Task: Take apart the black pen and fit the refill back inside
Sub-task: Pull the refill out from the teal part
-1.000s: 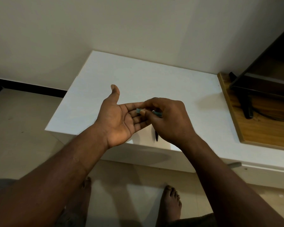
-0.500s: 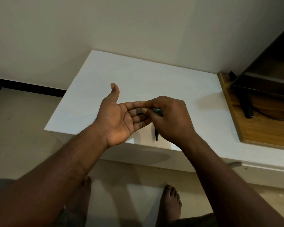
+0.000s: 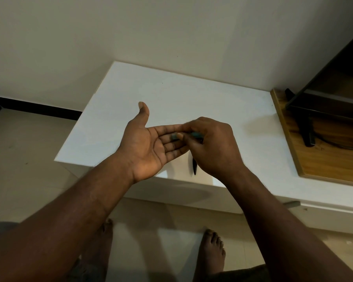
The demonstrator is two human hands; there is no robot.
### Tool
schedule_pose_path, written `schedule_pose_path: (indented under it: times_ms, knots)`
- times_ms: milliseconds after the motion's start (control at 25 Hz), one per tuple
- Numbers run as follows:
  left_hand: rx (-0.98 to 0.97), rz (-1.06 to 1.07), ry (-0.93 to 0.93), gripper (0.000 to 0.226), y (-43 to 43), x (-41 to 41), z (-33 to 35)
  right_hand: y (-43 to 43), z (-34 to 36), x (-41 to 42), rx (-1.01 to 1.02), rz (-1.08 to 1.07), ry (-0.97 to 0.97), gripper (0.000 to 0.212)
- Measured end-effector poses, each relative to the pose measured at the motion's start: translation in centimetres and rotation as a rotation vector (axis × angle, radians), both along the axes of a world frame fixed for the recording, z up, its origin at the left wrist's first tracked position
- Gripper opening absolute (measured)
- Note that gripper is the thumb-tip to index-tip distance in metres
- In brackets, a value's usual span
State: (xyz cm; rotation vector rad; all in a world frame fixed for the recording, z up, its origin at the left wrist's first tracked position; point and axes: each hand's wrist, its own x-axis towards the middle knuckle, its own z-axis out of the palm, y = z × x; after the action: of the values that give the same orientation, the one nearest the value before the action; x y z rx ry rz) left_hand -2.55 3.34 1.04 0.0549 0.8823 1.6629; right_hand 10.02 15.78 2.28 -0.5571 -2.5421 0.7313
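**White desk, open palm, a pinched teal piece**

White and matte, the desk [image 3: 192,94] stood pushed against an off-white wall [image 3: 171,27], with beige floor [image 3: 29,149] and a black skirting strip [image 3: 39,107] to its left. At the desk's right end lay a wooden board [image 3: 324,159] carrying a black stand [image 3: 307,129] and a dark cable. The person's bare feet [image 3: 212,253] showed on the floor below.

The left hand [image 3: 151,147] was held palm up over the desk's front edge, its fingers [image 3: 167,129] straight and its thumb raised, gripping nothing. The right hand [image 3: 214,147] had its fingers [image 3: 192,123] curled, thumb and forefinger pinching a short teal piece [image 3: 196,134] that lay across the left fingertips.

The black pen [image 3: 194,165], slim and tapering, pointed tip-down below the right hand, at the desk's front edge. Whether it rested on the desk or hung from that hand could not be told.
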Motion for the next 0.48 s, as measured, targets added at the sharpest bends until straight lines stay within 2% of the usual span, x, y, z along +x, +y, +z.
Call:
schedule_pose_path:
  times_ms: [360, 480]
  knots:
    - [0.007, -0.006, -0.007, 0.103, 0.03, 0.07, 0.19, -0.08, -0.02, -0.01, 0.006, 0.005, 0.006, 0.022]
    - [0.016, -0.012, -0.014, 0.092, -0.12, 0.07, 0.36, 0.08, -0.21, -0.07, -0.015, -0.002, 0.003, 0.016]
